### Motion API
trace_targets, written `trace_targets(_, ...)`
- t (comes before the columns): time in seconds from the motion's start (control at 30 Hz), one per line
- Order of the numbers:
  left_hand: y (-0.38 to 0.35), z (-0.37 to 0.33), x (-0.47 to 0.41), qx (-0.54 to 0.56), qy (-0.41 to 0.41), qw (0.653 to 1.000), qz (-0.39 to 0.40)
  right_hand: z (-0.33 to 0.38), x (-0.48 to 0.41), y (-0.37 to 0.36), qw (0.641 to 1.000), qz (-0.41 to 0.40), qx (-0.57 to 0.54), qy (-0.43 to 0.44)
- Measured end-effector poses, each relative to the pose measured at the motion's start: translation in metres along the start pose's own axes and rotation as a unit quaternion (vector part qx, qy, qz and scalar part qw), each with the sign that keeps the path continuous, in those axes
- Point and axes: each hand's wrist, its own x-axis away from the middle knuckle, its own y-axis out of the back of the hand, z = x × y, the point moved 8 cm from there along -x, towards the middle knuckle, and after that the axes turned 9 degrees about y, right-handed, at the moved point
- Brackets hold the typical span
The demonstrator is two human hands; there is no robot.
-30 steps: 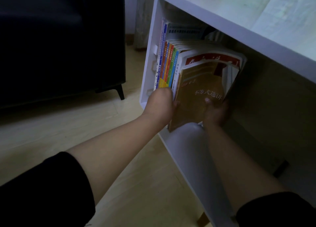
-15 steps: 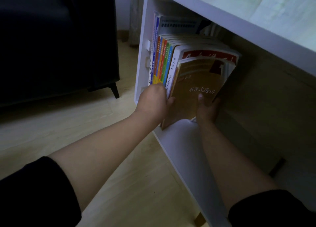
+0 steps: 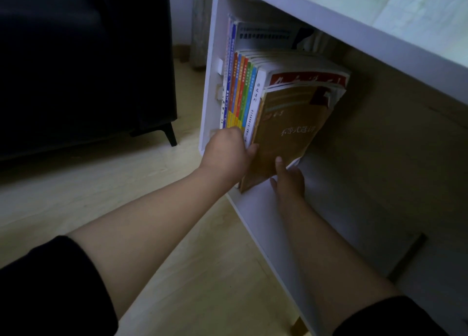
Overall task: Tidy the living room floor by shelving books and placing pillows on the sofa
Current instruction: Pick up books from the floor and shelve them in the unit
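Dim head view, looking down along two bare forearms into a low white shelf [image 3: 266,209] at 1 o'clock. I am in the book-shelving step. A row of books [image 3: 243,92] stands at the left end of the compartment, spines toward me. A brown book [image 3: 286,133] leans against the row's right side, cover facing out and its lower corner at the shelf's front lip.

My left hand [image 3: 228,153] is curled around the foot of the spines, with the thumb tip touching the brown cover. My right hand [image 3: 288,181] pinches the brown book's lower edge, thumb flat on the cover. Its fingers are tucked under and mostly hidden.

I judge the book is nearly home. The next move calls for pushing it back until its spine lines up with the others, then standing it upright while the left hand braces the row against tipping.

Edges: the shelf's side wall hems the row at 9 o'clock and the top board sits close above the tallest books. The compartment lies open toward 3 o'clock, so there is room for more. A dark sofa [image 3: 76,57] fills 10 o'clock, with wooden floor [image 3: 177,234] between it and the shelf. No pillows are in view.
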Motion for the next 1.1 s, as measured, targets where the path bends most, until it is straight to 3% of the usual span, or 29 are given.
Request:
trace_targets(0.3, 0.0, -0.002, 0.002, -0.021, 0.0, 1.0, -0.013, 0.0, -0.002, -0.009, 0.999, 0.033, -0.024, 0.022)
trace_targets(0.57, 0.0, 0.0, 0.007, -0.032, 0.007, 0.999, -0.002, 0.001, 0.021, 0.012, 0.996, -0.072, -0.004, 0.047)
trace_targets(0.73, 0.001, 0.002, 0.012, -0.039, 0.004, 0.999, 0.018, 0.0, 0.048, 0.018, 0.99, -0.113, -0.061, 0.061)
trace_targets(1.1, 0.001, 0.036, 0.047, -0.005, 0.022, 0.999, 0.05, 0.031, 0.108, 0.031, 0.99, -0.032, -0.099, 0.1)
